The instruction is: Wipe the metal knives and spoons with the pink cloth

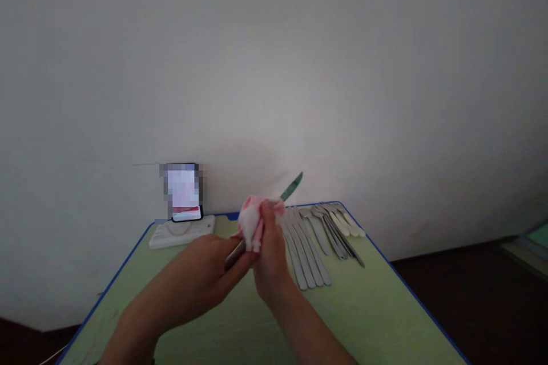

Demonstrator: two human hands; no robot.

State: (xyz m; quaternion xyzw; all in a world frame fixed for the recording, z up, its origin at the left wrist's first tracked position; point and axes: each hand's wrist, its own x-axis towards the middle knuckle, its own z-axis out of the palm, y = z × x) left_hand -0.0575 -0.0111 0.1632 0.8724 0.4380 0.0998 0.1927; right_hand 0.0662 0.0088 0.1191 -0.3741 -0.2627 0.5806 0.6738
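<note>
My left hand [214, 265] is closed round the handle of a table knife [292, 186], whose blade points up and away to the right. A pink cloth [252, 219] is wrapped about the middle of the knife. My right hand [270, 251] grips that cloth against the knife, its thumb lying along the top. The cloth and fingers hide the knife's middle part. Just right of my right hand, several table knives [310, 268] lie side by side on the table, their handles toward me.
Farther right on the green table [205, 331] lie spoons [319, 236], more dark metal cutlery [336, 236] and several white-handled pieces [351, 225]. At the back left, a lit phone [184, 191] leans upright by a white power strip or box [160, 235]. A wall [274, 80] stands behind.
</note>
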